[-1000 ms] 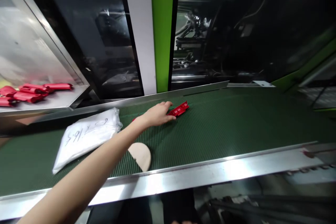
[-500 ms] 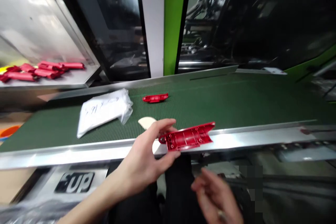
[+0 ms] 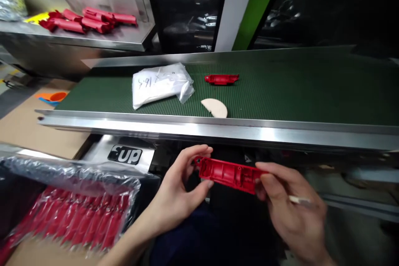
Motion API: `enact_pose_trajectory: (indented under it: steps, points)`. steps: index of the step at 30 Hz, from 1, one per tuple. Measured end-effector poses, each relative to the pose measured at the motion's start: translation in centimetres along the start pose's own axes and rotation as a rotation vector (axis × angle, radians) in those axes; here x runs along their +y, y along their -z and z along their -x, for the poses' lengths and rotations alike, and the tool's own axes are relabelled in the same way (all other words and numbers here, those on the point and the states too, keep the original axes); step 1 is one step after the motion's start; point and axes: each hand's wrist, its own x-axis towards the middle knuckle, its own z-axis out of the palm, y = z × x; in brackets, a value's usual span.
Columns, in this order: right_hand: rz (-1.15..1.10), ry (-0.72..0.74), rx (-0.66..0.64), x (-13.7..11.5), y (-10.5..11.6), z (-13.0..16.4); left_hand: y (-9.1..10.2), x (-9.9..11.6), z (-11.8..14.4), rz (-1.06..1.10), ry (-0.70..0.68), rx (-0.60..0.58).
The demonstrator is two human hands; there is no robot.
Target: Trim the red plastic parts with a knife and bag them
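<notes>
A long red plastic part (image 3: 231, 173) is held level in front of me, below the conveyor's steel edge. My left hand (image 3: 179, 189) pinches its left end between thumb and fingers. My right hand (image 3: 288, 201) grips its right end and also carries a thin pale tool between the fingers. A second red plastic part (image 3: 222, 78) lies on the green conveyor belt (image 3: 296, 87), well beyond both hands.
On the belt lie a white plastic bag (image 3: 159, 84) with handwriting and a beige half-disc (image 3: 214, 107). A steel shelf (image 3: 93, 41) at the back left holds several red parts (image 3: 89, 19). At lower left, a plastic-lined box (image 3: 67, 208) holds rows of red parts.
My left hand picked a red part off the belt and drew it down toward me. My right hand came up and took its other end. The view dropped and turned left.
</notes>
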Motion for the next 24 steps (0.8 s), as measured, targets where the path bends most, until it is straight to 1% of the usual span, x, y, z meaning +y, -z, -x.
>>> enact_pose_trajectory:
  steps: [1,3,5,6,8,10,13,15,16,18,20,21,22,23,24]
  points:
    - [0.060,0.082,-0.027,-0.4,0.0,0.0,0.2,-0.4,0.2,-0.017,-0.039,0.031]
    - [0.101,0.197,-0.132,-1.1,0.0,-0.2,0.6,-1.0,0.5,-0.191,-0.185,0.108]
    - [0.097,0.213,-0.217,-1.6,-0.2,-0.6,1.1,-1.5,0.9,-0.438,-0.405,0.192]
    - [0.102,0.197,-0.233,-1.8,-0.4,-0.7,1.3,-1.6,1.1,-0.547,-0.510,0.229]
    - [0.098,0.112,-0.217,-1.9,-0.8,-0.8,1.7,-2.0,1.5,-0.712,-0.663,0.287]
    - [0.037,-0.010,-0.183,-1.9,-1.5,-0.6,2.0,-2.3,1.8,-0.833,-0.745,0.346]
    - [-0.134,-0.185,-0.108,-1.9,-2.5,-0.4,2.1,-2.8,2.1,-1.011,-0.862,0.426]
    - [-0.275,-0.306,-0.117,-2.3,-2.9,-0.6,1.9,-3.2,2.3,-1.086,-0.931,0.429]
    - [-0.347,-0.365,-0.136,-2.5,-3.1,-0.9,1.8,-3.5,2.4,-1.083,-0.940,0.411]
    - [-0.471,-0.459,-0.173,-3.1,-3.0,-1.8,1.4,-4.0,2.9,-0.984,-0.887,0.332]
    - [-0.559,-0.516,-0.195,-3.4,-2.7,-2.7,0.8,-4.1,3.5,-0.769,-0.800,0.242]
    - [-0.596,-0.538,-0.209,-3.5,-2.5,-3.1,0.5,-4.0,3.9,-0.624,-0.726,0.222]
    - [-0.634,-0.553,-0.224,-3.3,-2.3,-3.4,0.2,-3.7,4.1,-0.460,-0.619,0.219]
    - [-0.675,-0.558,-0.234,-3.1,-2.1,-3.7,-0.1,-3.3,4.3,-0.274,-0.478,0.221]
    - [-0.714,-0.553,-0.236,-2.7,-2.0,-3.9,-0.4,-2.7,4.3,-0.072,-0.302,0.213]
